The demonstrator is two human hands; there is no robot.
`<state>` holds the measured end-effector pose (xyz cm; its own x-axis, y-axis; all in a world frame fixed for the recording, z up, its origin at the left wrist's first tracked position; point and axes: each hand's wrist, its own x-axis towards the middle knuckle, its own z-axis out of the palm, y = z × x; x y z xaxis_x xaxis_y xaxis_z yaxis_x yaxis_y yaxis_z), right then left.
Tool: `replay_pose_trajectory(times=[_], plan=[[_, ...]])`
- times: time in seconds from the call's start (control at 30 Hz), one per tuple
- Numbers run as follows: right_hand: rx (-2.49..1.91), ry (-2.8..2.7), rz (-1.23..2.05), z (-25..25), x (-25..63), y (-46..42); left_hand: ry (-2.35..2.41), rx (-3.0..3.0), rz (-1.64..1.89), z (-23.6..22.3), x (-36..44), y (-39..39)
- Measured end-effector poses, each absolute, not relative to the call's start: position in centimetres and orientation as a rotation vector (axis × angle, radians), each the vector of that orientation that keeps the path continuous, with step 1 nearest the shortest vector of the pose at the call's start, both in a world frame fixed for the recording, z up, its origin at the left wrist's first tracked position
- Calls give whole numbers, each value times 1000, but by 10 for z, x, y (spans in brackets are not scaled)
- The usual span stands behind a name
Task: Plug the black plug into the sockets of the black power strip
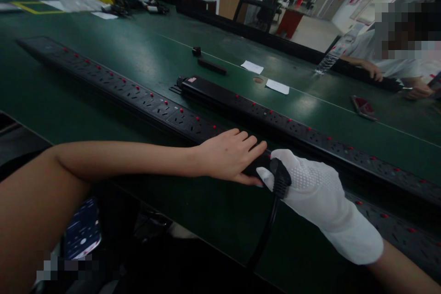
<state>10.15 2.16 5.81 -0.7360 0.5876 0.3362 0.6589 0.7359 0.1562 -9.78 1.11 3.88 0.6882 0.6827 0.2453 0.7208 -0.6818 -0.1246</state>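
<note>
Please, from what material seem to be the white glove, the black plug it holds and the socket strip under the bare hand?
White glove: matt knitted fabric, probably, with raised dots, perhaps rubber. Black plug: moulded plastic or rubber, judging by its ribbed neck. Socket strip: dark, softly shining; plastic or coated metal, I cannot tell.

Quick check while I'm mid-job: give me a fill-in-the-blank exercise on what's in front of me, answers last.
The bare left hand lies over the nearer long black power strip, whose small round buttons are ____. The right hand wears a ____ glove. It holds a black ____ with a thick black cord. A second long black power strip lies on the smooth table, coloured dark ____.

Missing words: red; white; plug; green.
</note>
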Motion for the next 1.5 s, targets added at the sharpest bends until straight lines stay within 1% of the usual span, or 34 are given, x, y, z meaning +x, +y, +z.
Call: replay_pose_trajectory(times=[0.6,0.77,0.9,1.17,1.37,1.5], plan=[[-1013,-2671,-418,55,105,21,-1130,-2666,-176,38,-98,10],[-1041,-2672,-533,55,103,20,-1108,-2637,-171,39,-98,9],[-1077,-2680,-562,57,101,18,-1115,-2631,-158,39,-97,8],[-1081,-2706,-531,58,101,16,-1141,-2650,-114,42,-97,7],[-1080,-2722,-380,61,101,16,-1121,-2666,-89,43,-97,8],[-1084,-2719,-383,62,102,15,-1121,-2674,-84,43,-97,9]])
